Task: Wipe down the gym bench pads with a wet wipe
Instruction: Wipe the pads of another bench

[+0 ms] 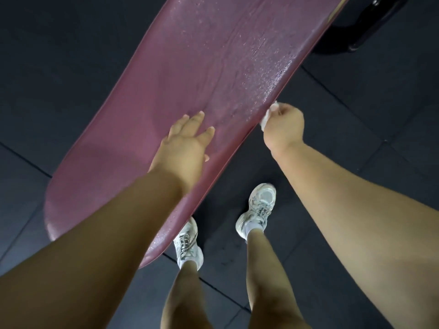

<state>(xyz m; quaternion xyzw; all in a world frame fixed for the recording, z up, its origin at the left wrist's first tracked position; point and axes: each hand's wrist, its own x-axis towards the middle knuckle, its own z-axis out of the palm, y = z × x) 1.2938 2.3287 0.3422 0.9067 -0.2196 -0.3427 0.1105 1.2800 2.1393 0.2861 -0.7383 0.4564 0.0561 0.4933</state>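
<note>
A long maroon bench pad (185,74) runs from the lower left to the upper right, its surface streaked with wet droplets. My left hand (187,141) rests flat on the pad with its fingers straight. My right hand (283,125) is at the pad's right side edge, fingers curled round a crumpled white wet wipe (269,113) that presses against that edge. Most of the wipe is hidden inside the fist.
Dark rubber floor tiles (356,103) lie all around the bench. My two feet in white sneakers (260,208) stand just right of the pad's near end. A black metal frame part (377,27) of the bench shows at the top right.
</note>
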